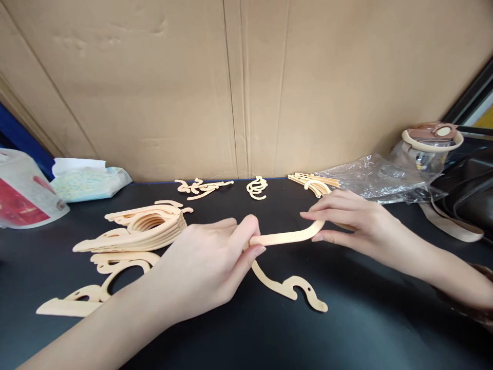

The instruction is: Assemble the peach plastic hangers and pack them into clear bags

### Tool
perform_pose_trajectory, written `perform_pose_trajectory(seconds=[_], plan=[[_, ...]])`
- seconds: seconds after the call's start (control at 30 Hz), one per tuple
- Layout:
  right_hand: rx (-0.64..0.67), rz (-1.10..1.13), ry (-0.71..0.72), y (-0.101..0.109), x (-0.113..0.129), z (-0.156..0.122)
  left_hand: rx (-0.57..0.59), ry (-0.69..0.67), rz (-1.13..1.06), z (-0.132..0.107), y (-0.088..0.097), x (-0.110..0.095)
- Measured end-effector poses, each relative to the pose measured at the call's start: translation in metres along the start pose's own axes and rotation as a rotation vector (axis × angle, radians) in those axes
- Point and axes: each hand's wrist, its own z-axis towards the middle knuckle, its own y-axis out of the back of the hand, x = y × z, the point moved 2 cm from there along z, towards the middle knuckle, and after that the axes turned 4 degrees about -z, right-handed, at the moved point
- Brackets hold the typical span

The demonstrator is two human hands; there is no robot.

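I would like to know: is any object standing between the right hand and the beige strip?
No, nothing visible stands between them: the right hand pinches the beige strip directly at its bent end, and the left hand holds the other end. The hooked piece shows on the near side of the strip, outside that grip.

The place looked like a makeshift assembly corner, whether in a small workshop or a home could not be told. A black tabletop point(346, 329) met a tall cardboard panel point(154, 103), and a stack of identical beige pieces point(127, 241) suggested batch work. Everyday belongings shared the surface: a soft tissue pack point(90, 184) and a lidded drinking bottle point(427, 155).
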Motion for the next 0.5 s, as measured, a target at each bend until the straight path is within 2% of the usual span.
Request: perform_pose_trajectory(seconds=[0.3,0.5], plan=[[-0.124,-0.076,-0.032,0.0042,-0.0118,-0.0023,0.024,-0.152,-0.068,0.0015,0.0007,-0.0098],[-0.266,0.017,-0.257,0.0033,-0.0132,-0.0016,-0.068,-0.202,0.003,-0.0014,-0.0041,-0.0058]])
